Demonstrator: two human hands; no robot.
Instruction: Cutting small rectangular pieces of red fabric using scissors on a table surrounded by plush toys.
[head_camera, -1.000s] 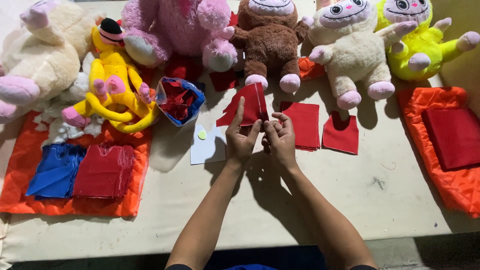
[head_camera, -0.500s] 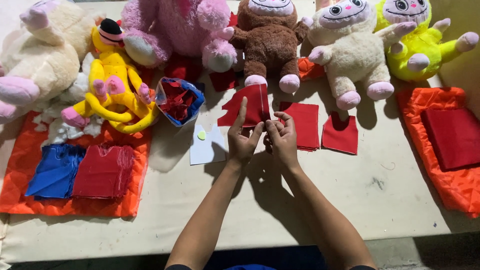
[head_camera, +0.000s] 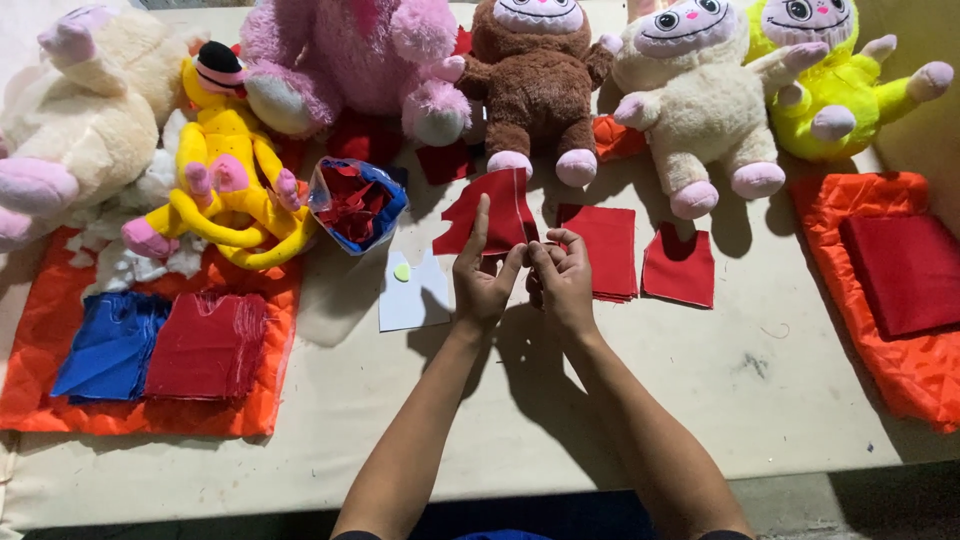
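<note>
Head view: the left hand (head_camera: 482, 285) and right hand (head_camera: 562, 283) meet over the bench (head_camera: 500, 420), fingers pinched on the lower edge of a red cloth piece (head_camera: 495, 212) held up before the brown plush toy (head_camera: 535, 80). The step looks like handling one cut piece; next, a steady two-handed grip seems needed. A red cloth stack (head_camera: 605, 250) lies just beside.

A crinkled clear-and-blue plastic bag (head_camera: 358, 205) of red scraps sits beside the yellow plush toy (head_camera: 228, 160), open.
</note>
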